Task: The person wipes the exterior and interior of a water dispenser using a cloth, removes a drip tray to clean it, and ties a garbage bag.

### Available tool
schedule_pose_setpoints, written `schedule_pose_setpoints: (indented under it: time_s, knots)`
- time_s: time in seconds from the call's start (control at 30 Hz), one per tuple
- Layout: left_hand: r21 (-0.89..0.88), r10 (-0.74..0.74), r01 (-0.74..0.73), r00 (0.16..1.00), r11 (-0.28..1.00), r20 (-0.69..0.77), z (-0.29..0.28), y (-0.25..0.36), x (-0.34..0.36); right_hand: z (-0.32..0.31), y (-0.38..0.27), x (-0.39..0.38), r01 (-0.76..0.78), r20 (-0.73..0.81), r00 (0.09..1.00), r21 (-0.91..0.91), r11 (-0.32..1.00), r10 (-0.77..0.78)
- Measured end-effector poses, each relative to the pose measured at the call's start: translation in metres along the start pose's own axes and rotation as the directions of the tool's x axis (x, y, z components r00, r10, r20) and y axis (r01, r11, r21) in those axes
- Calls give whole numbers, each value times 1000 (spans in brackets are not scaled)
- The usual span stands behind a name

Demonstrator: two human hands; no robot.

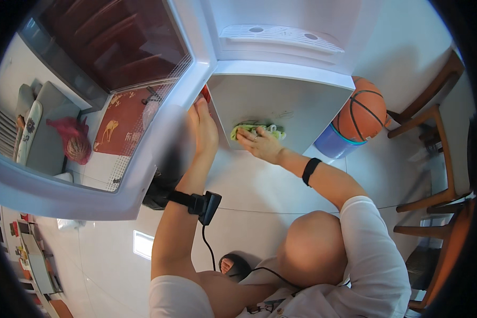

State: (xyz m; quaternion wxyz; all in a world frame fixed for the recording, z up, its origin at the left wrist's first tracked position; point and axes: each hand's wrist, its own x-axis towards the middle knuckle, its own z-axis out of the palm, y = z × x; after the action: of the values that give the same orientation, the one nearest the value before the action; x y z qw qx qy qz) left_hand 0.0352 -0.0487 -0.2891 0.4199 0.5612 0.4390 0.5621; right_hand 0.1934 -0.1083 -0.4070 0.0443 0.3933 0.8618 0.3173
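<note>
Under my right hand (pixel 262 143) a crumpled green and white cloth (pixel 276 134) is pressed against the grey lower front panel (pixel 270 100) of a white dispenser-like appliance. The fingers lie over the cloth, and faint dark marks show on the panel just above it. My left hand (pixel 203 124) reaches up along the panel's left side, fingers stretched out beside its edge. A small red thing (pixel 205 94) shows by those fingertips; what it is I cannot tell. Higher on the appliance is a white slotted drip tray (pixel 281 34).
At my left a glass door with a pale frame (pixel 127 191) stands swung out. An orange basketball (pixel 361 108) sits on a blue bucket (pixel 338 142) right of the appliance. Wooden chairs (pixel 442 159) line the right. A black device (pixel 209 208) with a cable is strapped to my left forearm.
</note>
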Motion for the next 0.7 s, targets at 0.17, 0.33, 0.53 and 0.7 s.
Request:
schedule_pose_setpoints:
  time_s: [0.17, 0.33, 0.53, 0.7]
  knots:
    - [-8, 53, -53, 997, 999, -59, -13, -21, 16, -61, 43, 41, -231, -392, 886, 92, 969, 248]
    - [-28, 31, -33, 997, 999, -67, -5, -31, 21, -72, 48, 52, -434, -613, 695, 58, 899, 375]
    - [-281, 61, -22, 989, 959, 134, -1, -25, 22, 2, -7, 20, -139, -248, 956, 92, 986, 158]
    - [-295, -130, 157, 986, 943, 109, 0, -1, 15, 53, -24, -26, 126, 44, 991, 33, 991, -127]
